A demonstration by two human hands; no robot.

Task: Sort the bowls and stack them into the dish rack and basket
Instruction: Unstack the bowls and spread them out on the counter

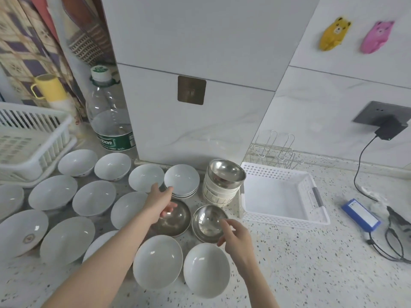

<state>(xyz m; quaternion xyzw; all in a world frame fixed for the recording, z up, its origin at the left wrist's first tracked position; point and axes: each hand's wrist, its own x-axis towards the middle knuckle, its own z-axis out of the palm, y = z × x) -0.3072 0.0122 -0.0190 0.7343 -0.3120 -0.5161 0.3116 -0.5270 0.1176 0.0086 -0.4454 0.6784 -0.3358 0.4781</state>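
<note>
Several white bowls (94,197) lie spread over the speckled counter. A short stack of white bowls (182,180) sits at the back, and beside it a tall stack (219,192) topped by a steel bowl (225,173). Two steel bowls lie in the middle, one on the left (175,221) and one on the right (208,222). My left hand (160,202) reaches over the left steel bowl with fingers relaxed, holding nothing. My right hand (235,237) hovers at the right steel bowl's near rim, fingers loosely curled. The white basket (284,220) stands right, the white dish rack (33,138) far left.
A big water bottle (110,114) stands behind the bowls beside a white cabinet (200,121). A wire rack (274,151) sits behind the basket. A blue battery pack (361,216), cables and a charger (390,130) lie at the right. A yellow cup (50,87) sits behind the dish rack.
</note>
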